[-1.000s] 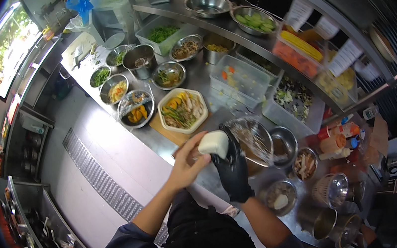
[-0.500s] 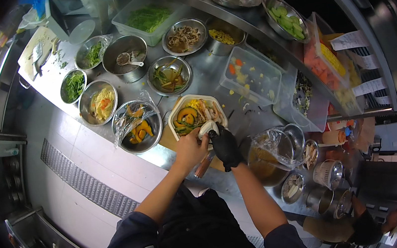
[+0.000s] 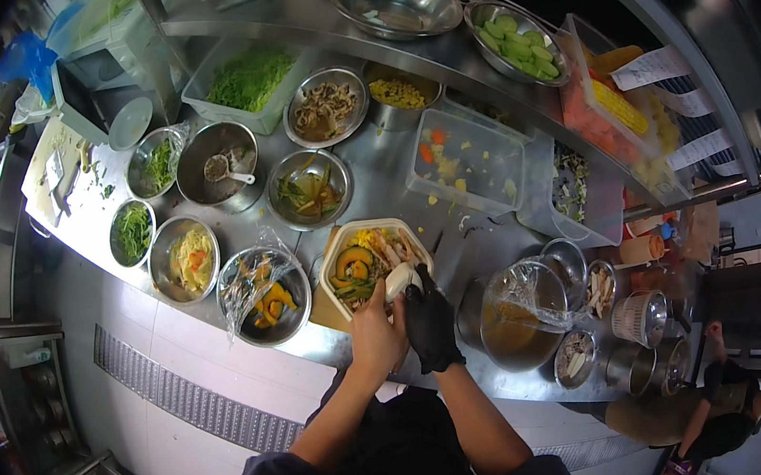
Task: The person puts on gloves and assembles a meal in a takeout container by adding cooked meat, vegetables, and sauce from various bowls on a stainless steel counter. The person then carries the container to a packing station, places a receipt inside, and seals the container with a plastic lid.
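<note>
A smooth white oval piece of food (image 3: 400, 281), shaped like a peeled egg, is pinched between my bare left hand (image 3: 378, 342) and my black-gloved right hand (image 3: 431, 325). Both hands hold it over the near right part of a cream-coloured takeaway tray (image 3: 325, 280). Inside that tray lie pumpkin slices (image 3: 354, 266), greens, yellow corn and pale sliced strips (image 3: 398, 245). My fingers partly hide the white piece and the tray's near edge. Under the tray a brown board (image 3: 326, 314) shows.
A steel bowl (image 3: 303, 317) of pumpkin, partly covered by plastic wrap, stands left of the tray. Several bowls of vegetables and a clear container (image 3: 486, 187) lie beyond. A wrapped pot of brown liquid (image 3: 515, 333) stands right. Another person (image 3: 710, 401) is at far right.
The view has shifted, so the counter sits lower in the picture. Both hands keep hold of the white piece above the tray. The other person at right shows more fully.
</note>
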